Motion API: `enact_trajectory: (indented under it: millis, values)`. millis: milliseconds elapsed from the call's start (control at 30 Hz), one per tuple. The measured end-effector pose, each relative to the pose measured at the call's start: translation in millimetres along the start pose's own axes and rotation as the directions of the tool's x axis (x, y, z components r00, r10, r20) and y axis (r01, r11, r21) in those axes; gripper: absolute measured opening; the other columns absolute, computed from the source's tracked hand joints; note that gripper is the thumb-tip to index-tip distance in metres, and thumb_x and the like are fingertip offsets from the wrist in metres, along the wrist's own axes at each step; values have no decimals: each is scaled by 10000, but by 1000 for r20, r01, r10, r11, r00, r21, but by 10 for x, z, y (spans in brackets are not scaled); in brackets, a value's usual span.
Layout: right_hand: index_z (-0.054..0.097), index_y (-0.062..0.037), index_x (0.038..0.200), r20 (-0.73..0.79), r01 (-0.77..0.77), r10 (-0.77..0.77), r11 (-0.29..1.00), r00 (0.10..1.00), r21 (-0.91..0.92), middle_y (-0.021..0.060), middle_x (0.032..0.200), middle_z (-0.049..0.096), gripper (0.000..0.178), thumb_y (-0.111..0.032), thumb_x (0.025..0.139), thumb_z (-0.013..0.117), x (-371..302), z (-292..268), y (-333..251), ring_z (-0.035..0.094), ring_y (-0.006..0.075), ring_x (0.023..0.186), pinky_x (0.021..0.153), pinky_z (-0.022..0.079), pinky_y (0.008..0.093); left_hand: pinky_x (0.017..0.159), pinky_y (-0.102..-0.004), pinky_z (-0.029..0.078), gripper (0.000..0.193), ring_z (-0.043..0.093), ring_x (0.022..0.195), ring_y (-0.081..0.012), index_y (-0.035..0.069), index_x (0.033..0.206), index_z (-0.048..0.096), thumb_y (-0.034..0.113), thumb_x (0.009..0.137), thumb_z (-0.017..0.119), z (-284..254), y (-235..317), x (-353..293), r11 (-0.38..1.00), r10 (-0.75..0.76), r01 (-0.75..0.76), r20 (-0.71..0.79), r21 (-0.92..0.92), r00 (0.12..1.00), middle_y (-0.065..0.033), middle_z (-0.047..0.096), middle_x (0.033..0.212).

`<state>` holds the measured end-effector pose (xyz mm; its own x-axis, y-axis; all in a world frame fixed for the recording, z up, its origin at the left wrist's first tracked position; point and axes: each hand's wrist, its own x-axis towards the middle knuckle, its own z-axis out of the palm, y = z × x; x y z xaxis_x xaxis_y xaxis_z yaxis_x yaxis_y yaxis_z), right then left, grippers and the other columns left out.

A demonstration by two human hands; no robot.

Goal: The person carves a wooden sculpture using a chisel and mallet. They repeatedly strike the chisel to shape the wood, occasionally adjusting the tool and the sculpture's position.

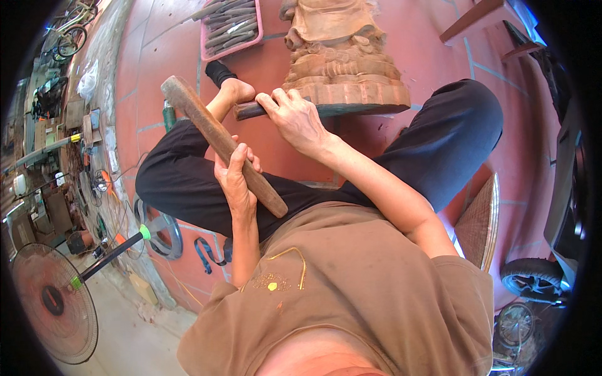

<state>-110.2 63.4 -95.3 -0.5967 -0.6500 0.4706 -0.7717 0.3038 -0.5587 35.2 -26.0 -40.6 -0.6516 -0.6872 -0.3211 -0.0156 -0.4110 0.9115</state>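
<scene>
My left hand [237, 178] is wrapped round a long wooden bar [207, 128], a worn mallet-like stick that slants from upper left down toward my lap. My right hand [295, 119] grips a carving chisel by its dark handle [248, 111]. The handle's butt end points left; my fingers mostly hide the rest of it, and I cannot make out its tip. Just beyond my right hand lies a carved wooden statue [338, 56], its scalloped base [357, 95] facing me and its underside dark. Whether the chisel touches the base cannot be told.
A pink basket [202, 41] full of chisels stands at the far left of the statue. My bent legs flank the work on the red tiled floor [169, 62]. A fan [55, 304] is at lower left. A conical hat [478, 222] and a wheel [533, 279] lie right.
</scene>
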Motion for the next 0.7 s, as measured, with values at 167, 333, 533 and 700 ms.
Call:
enact_trajectory:
  millis: [167, 333, 533, 700]
  values:
    - [549, -62, 1171, -37, -20, 21, 1000, 999, 16, 134, 962, 565, 373, -58, 809, 641, 28, -18, 9, 625, 329, 821, 596, 578, 404, 482, -226, 444, 400, 561, 548, -127, -8, 1218, 514, 102, 900, 731, -56, 232, -81, 956, -212, 178, 127, 234, 969, -64, 576, 772]
    - [545, -62, 1138, -18, 40, -42, 995, 999, -86, 130, 954, 564, 354, -82, 802, 654, -27, 37, 3, 628, 317, 812, 566, 572, 388, 483, -235, 477, 405, 571, 547, -142, -15, 1243, 526, 84, 904, 725, -85, 418, -109, 998, -27, 24, 70, 53, 997, -72, 576, 775]
    - [539, -70, 1138, -36, 30, -34, 994, 999, -109, 118, 939, 550, 356, -88, 803, 658, -11, 61, 0, 619, 300, 800, 563, 564, 376, 511, -244, 478, 390, 569, 558, -136, -5, 1238, 524, 95, 912, 712, -14, 360, -193, 980, 147, -139, -43, 142, 988, -59, 557, 781]
    - [533, -85, 1189, 2, 1, -1, 992, 1000, -125, 100, 930, 533, 379, -66, 827, 641, -6, 45, -11, 606, 286, 809, 576, 559, 372, 483, -230, 460, 412, 562, 550, -121, -23, 1245, 523, 98, 907, 726, -135, 397, -224, 959, -164, 136, 96, 247, 982, -50, 567, 753]
